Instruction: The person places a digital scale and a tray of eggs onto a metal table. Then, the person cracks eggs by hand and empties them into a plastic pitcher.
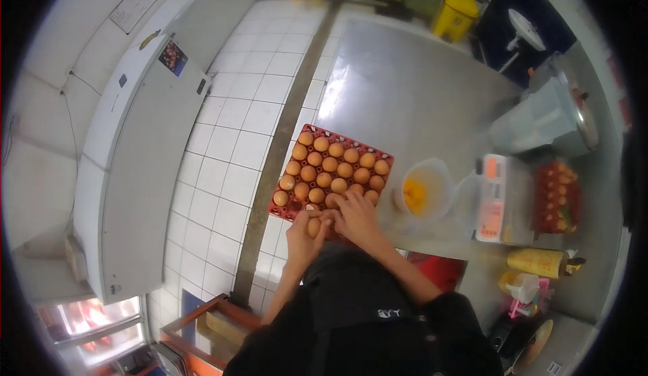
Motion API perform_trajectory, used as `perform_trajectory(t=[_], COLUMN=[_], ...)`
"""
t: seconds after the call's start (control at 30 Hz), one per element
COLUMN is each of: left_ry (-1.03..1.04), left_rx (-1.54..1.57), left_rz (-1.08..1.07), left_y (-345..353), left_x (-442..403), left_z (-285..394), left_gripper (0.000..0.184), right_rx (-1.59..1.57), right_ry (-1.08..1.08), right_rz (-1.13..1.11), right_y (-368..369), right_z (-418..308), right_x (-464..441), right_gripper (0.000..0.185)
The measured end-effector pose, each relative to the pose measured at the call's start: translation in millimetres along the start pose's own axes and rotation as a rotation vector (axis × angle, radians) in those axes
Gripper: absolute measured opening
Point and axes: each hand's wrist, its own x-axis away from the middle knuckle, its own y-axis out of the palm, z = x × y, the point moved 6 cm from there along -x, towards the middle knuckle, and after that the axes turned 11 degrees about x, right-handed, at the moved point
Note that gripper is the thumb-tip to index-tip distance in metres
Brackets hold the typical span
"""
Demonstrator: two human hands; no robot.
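A red egg tray full of brown eggs lies at the table's near left edge, in front of my body. My left hand is closed around a brown egg at the tray's near edge. Beside it, my right hand reaches over the near rows, its fingers curled on a brown egg in the tray. To the right of the tray stands a translucent plastic jug with yellow yolks at its bottom.
The tray rests on a steel table. Right of the jug are a white and orange box, another red tray of eggs, a clear bucket and a yellow bottle. A white chest freezer stands left across the tiled floor.
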Motion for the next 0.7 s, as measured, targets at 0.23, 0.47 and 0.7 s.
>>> perform_trajectory(t=[0.23, 0.47, 0.7], left_ry=[-0.166, -0.102, 0.003], left_rx=[0.233, 0.291, 0.310], left_rz=[0.157, 0.134, 0.195], left_y=[-10, -4, -4], left_x=[17, 5, -17], left_z=[-27, -28, 0], left_gripper=[0.030, 0.036, 0.051], right_rx=[0.235, 0.012, -0.285], right_ry=[0.141, 0.147, 0.162], right_rz=[-0.114, -0.172, 0.156], right_y=[39, 53, 22], right_z=[-16, 3, 15], right_x=[-26, -31, -21], right_gripper=[0.042, 0.051, 0.042])
